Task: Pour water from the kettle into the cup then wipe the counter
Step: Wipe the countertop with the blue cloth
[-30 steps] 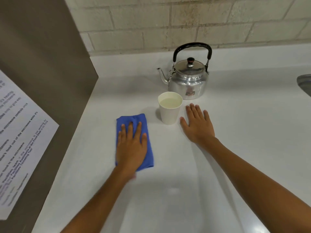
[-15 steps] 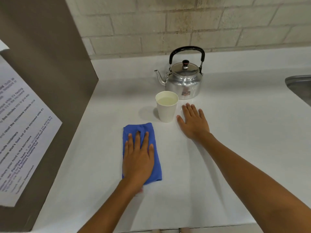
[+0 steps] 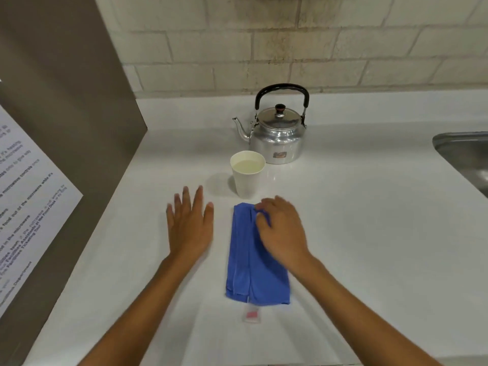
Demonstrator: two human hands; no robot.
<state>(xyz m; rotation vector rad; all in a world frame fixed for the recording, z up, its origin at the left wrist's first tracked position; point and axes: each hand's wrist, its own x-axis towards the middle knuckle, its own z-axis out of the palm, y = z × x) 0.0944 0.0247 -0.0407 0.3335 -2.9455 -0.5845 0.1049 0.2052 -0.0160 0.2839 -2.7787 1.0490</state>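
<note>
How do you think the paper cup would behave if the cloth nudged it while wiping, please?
The paper cup is tall and narrow, so it probably tips easily. It looks nearly full, so a nudge would likely spill. Its thin walls may buckle if squeezed. The blue cloth lies just before it.

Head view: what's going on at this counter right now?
A person is at the wiping stage. The paper cup already holds liquid and stands upright in front of the metal kettle, which sits on the white counter with its lid on. The right hand is curled on the far end of the folded blue cloth, apparently gripping it. The left hand is spread flat just left of the cloth, not touching it. A steel sink edges in at the right.
</note>
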